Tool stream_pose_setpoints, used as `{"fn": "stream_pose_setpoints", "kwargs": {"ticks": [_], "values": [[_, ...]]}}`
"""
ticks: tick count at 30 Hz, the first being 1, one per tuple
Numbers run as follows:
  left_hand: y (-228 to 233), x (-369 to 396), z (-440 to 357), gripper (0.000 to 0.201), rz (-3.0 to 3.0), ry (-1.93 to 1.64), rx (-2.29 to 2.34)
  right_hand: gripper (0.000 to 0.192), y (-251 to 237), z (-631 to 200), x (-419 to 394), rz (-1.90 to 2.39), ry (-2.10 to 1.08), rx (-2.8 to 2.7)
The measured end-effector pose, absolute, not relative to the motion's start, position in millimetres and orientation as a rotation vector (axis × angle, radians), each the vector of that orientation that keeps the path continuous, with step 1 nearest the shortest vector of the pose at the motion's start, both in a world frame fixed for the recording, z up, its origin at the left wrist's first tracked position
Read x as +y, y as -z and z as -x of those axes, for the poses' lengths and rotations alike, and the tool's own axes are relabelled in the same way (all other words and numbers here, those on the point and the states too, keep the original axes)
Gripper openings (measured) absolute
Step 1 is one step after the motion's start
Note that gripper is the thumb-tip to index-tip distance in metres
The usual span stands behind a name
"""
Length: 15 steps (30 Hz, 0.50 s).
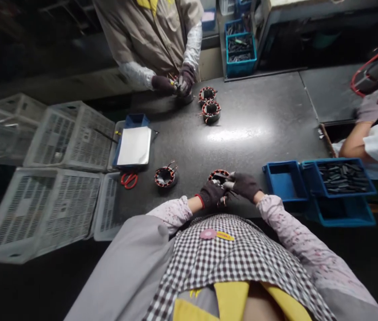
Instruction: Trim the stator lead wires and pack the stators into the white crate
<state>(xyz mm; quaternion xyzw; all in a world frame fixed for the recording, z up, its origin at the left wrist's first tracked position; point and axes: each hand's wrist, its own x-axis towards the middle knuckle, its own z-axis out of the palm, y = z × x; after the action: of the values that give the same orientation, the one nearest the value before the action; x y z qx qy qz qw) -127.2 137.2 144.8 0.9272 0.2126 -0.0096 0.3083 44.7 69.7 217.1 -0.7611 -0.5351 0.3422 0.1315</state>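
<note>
A motor stator point(218, 174), ring-shaped with red and black windings, sits at the near edge of the dark table in front of me. My left hand point(213, 192), in a dark glove with grey fingertips, is closed on its near left side. From the right, my right hand point(244, 185), gloved alike, reaches over the same stator with its fingers pinched together. What those fingers hold is too small and hidden to make out. Copper wire ends poke out below the hands. To the left stands another stator point(165, 177) with its wire leads sticking up.
Blue bins point(285, 180) stand at the right, one with dark strips point(343, 177). At the left are red-handled scissors point(129, 180), white paper point(134, 146) and plastic crates point(65, 209). Across the table a co-worker's gloved hands point(185, 80) handle a stator near two more point(211, 110). Another person's arm point(359, 133) is at right.
</note>
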Motion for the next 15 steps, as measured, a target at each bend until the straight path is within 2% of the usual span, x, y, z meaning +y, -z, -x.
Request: {"fn": "stream_pose_setpoints", "kwargs": {"ticks": [4, 6, 10, 13, 15], "values": [[-155, 132, 132, 0.053, -2.790, 0.249, 0.452, 0.029, -195, -46, 74, 2.233, -1.097, -0.959], [-161, 130, 132, 0.058, -2.843, 0.307, 0.480, 0.030, -189, -42, 75, 2.201, -1.108, -0.854], [-171, 136, 131, 0.055, -2.859, 0.324, 0.447, 0.040, -193, -41, 63, 2.066, -1.155, -0.749], [-174, 145, 129, 0.047, -2.877, 0.364, 0.309, 0.060, -192, -52, 31, 1.941, -1.168, -0.632], [-173, 146, 124, 0.043, -2.841, 0.446, 0.284, 0.067, -184, -58, 5, 1.914, -1.120, -0.479]]}}
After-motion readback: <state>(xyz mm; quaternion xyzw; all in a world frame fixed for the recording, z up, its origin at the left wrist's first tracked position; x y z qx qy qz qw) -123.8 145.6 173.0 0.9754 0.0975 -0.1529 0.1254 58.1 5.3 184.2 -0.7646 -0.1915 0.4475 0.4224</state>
